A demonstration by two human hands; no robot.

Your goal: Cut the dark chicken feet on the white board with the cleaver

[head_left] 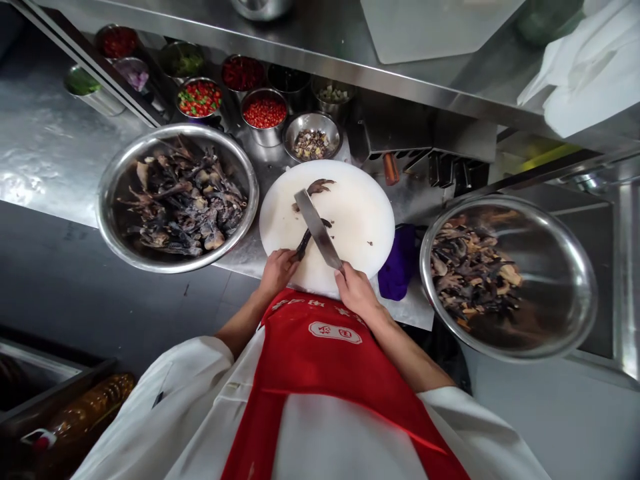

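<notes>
My right hand (356,290) is closed round the handle of a cleaver (319,230), whose blade slants up and left over a round white chopping board (360,207). With closed fingers, my left hand (280,270) grips one end of a thin dark meat piece (303,245) at the board's near left. The blade lies across this piece, and its far end shows beyond; whether it is cut through I cannot tell. Farther up the board lies another dark piece (320,186), shaped like a bird's foot. Small scraps are scattered around.
A steel bowl (106,207) of dark meat pieces stands left, another steel bowl (560,293) of chopped pieces right. Several pots of chopped peppers (265,113) line the back, beneath a steel shelf (320,57). A purple cloth (399,263) is beside the board. Knives (391,169) sit behind.
</notes>
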